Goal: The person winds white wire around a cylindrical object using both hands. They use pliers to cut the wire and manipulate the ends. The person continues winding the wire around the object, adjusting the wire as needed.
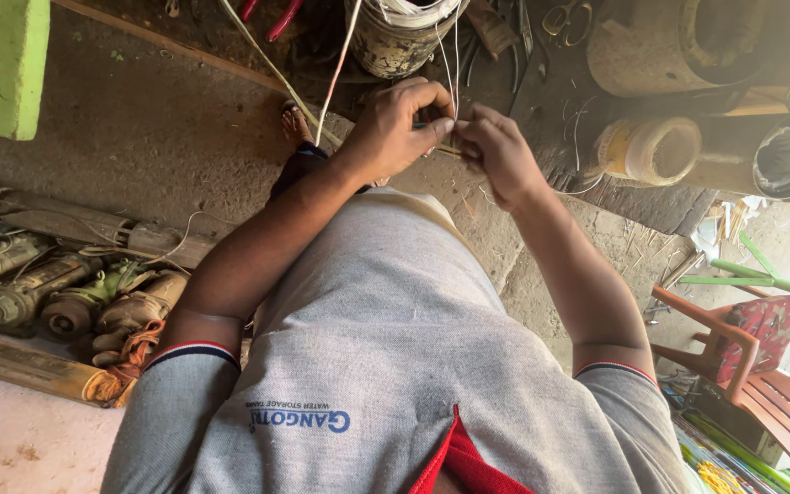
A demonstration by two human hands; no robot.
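My left hand [401, 123] and my right hand [497, 151] meet in front of my chest, fingertips pinched together on a thin stick or sliver [448, 146]. Fine pale threads [450, 64] run from my fingers up to a worn, stained can [400, 37] on the ground ahead. A long thin pale strip [276, 73] slants past my left wrist. My grey shirt fills the lower middle of the view. What exactly lies between my fingertips is small and partly hidden.
Scissors [567, 20] and pliers with red handles [267, 14] lie near the can. A roll of tape [651, 151] and clay pots [688, 41] sit to the right. Old rusty motor parts [66, 302] lie left. A small wooden chair [761, 366] stands right.
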